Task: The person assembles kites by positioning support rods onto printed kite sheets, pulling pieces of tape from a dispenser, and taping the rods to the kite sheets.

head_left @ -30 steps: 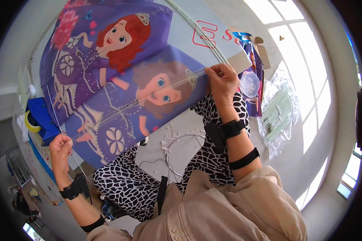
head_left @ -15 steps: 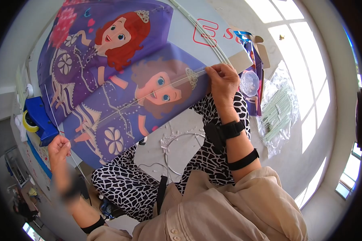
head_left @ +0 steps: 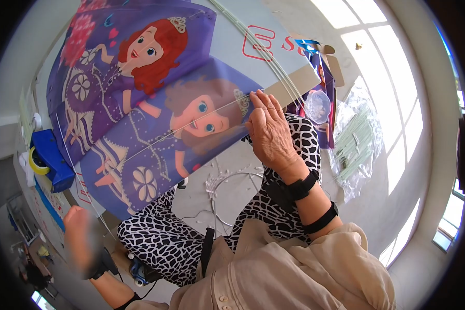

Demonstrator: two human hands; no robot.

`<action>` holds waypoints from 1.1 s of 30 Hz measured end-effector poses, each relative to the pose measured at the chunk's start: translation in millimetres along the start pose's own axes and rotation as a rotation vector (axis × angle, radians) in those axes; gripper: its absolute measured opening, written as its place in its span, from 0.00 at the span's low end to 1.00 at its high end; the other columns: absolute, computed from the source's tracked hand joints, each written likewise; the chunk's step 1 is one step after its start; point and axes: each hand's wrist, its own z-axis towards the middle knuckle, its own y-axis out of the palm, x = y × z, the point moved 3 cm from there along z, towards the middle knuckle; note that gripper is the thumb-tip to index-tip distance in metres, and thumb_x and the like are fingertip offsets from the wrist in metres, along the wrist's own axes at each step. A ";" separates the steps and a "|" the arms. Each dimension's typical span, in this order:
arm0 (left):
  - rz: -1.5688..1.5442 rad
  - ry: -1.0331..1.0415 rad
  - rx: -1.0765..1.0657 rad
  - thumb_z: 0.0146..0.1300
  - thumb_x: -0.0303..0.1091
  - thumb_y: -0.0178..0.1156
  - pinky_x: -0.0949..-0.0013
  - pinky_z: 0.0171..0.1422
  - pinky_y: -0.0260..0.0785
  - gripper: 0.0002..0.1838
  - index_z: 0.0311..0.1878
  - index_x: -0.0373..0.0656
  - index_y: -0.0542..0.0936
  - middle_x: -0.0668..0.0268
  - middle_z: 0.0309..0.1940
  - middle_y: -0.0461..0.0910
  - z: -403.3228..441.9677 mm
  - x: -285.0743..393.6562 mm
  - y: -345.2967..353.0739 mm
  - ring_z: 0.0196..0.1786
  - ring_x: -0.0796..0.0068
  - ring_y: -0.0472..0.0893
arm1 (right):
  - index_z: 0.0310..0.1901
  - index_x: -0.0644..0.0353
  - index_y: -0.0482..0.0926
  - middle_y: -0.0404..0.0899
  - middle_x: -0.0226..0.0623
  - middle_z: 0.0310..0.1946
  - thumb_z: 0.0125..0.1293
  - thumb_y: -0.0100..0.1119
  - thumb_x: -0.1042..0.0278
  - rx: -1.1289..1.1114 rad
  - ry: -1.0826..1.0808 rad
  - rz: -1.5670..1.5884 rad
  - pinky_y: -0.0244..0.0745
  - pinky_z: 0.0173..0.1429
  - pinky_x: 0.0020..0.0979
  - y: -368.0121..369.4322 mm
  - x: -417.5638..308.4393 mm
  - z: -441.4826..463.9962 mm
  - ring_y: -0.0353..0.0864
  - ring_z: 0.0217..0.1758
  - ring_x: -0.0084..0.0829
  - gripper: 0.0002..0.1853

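Note:
A purple printed sheet [head_left: 129, 119] with red-haired cartoon princess figures lies over a board, its near part folded over my knees. A thin pale rod [head_left: 150, 140] runs slantwise across the near figure. My right hand [head_left: 274, 132] lies on the sheet's right corner by the printed tiara, fingers stretched out and close together. Off the left edge of the sheet is my left hand [head_left: 81, 240], smeared, its fingers unclear and apart from the sheet. Above it stands a blue tape dispenser [head_left: 54, 160] with a yellow-rimmed roll [head_left: 37, 161].
Several thin rods [head_left: 261, 49] lie on the white board [head_left: 230, 39] with red lettering. At right are an open box [head_left: 330, 72], a clear plastic cup [head_left: 318, 107] and a plastic bag of pale sticks [head_left: 356, 144]. A wire ring [head_left: 217, 186] rests on the floor.
My right hand has gone from a pinch at the sheet's corner to lying flat on it. My left hand has drawn down, away from the sheet's left edge.

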 end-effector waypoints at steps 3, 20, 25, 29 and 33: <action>0.000 -0.009 -0.021 0.53 0.23 0.54 0.79 0.30 0.56 0.02 0.27 0.40 0.71 0.73 0.21 0.68 -4.5 -9.2 1.0 0.24 0.85 0.64 | 0.39 0.71 0.69 0.65 0.61 0.60 0.57 0.51 0.75 -0.078 -0.005 -0.049 0.56 0.68 0.46 -1.2 -4.2 2.5 0.62 0.67 0.52 0.10; -0.052 0.034 -0.013 0.54 0.23 0.54 0.80 0.31 0.56 0.02 0.28 0.40 0.71 0.74 0.22 0.67 -3.3 -9.3 4.6 0.25 0.85 0.64 | 0.37 0.77 0.73 0.60 0.69 0.62 0.52 0.50 0.75 -0.207 0.019 -0.209 0.57 0.68 0.49 5.6 -16.6 8.1 0.58 0.67 0.61 0.13; -0.028 0.029 -0.021 0.54 0.23 0.54 0.80 0.31 0.56 0.02 0.29 0.40 0.72 0.74 0.22 0.68 -6.6 -14.0 4.8 0.25 0.85 0.64 | 0.39 0.78 0.75 0.62 0.66 0.61 0.51 0.51 0.74 -0.299 0.030 -0.268 0.61 0.62 0.45 2.2 -17.9 13.4 0.62 0.65 0.57 0.15; -0.054 0.026 -0.020 0.54 0.23 0.54 0.80 0.31 0.56 0.01 0.29 0.40 0.72 0.74 0.22 0.68 -7.9 -18.5 5.0 0.25 0.85 0.64 | 0.41 0.80 0.74 0.62 0.70 0.60 0.52 0.50 0.74 -0.173 0.028 -0.242 0.59 0.67 0.49 11.3 -19.1 5.1 0.60 0.66 0.61 0.17; -0.054 0.027 -0.020 0.55 0.23 0.54 0.81 0.31 0.57 0.02 0.29 0.40 0.72 0.74 0.22 0.68 -7.6 -16.7 5.5 0.25 0.85 0.64 | 0.40 0.81 0.72 0.61 0.73 0.59 0.53 0.49 0.75 -0.141 0.036 -0.218 0.55 0.70 0.52 13.3 -20.6 3.2 0.59 0.66 0.64 0.16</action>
